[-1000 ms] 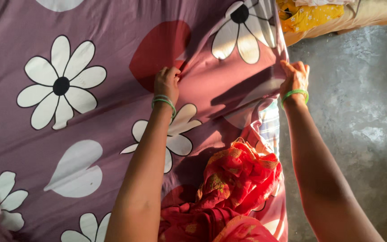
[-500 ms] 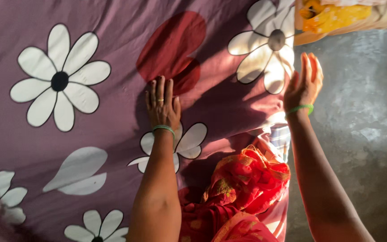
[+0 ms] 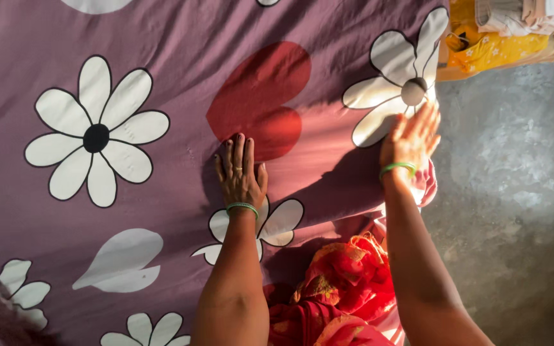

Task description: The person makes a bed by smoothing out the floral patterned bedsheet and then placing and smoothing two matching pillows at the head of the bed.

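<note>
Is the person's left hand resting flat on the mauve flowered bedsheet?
Yes, the left hand lies palm down, fingers spread, on the mauve flowered bedsheet.

Both arms are bare, with no sleeves. The left hand point(image 3: 241, 177) has a thin ring on one finger and dark polish on the nails. A green bangle point(image 3: 243, 206) sits on the left wrist. The right hand point(image 3: 410, 138) has a green bangle point(image 3: 397, 168) on its wrist too. The person wears red and orange cloth point(image 3: 344, 288) with a pattern.
</note>
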